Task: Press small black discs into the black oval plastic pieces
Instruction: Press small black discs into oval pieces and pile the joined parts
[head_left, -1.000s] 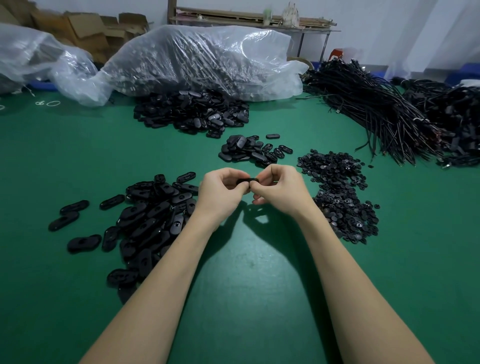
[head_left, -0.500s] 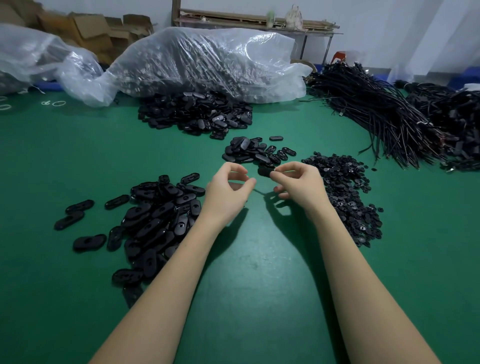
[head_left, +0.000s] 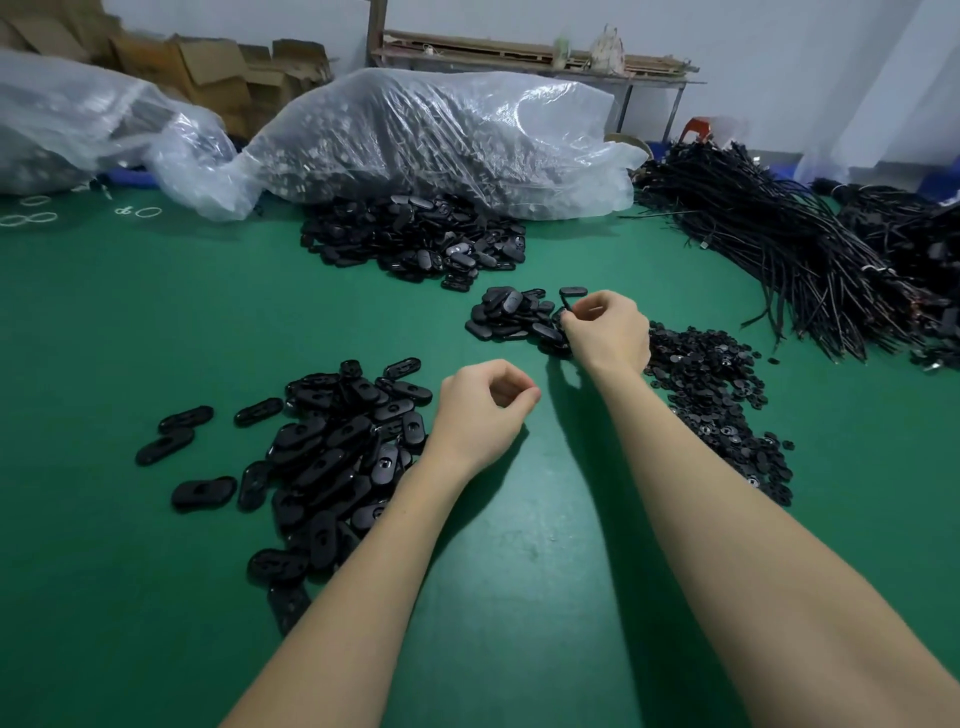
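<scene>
Right hand (head_left: 605, 332) pinches an oval piece (head_left: 563, 314) above the small pile (head_left: 511, 317), left hand (head_left: 480, 410) loosely curled, empty – a careless drop could mix finished pieces with unfinished

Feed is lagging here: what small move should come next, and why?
Probably let go of the oval piece that the right hand pinches over the small finished pile; the left hand holds nothing beside the near oval pile, ready to take another.
</scene>
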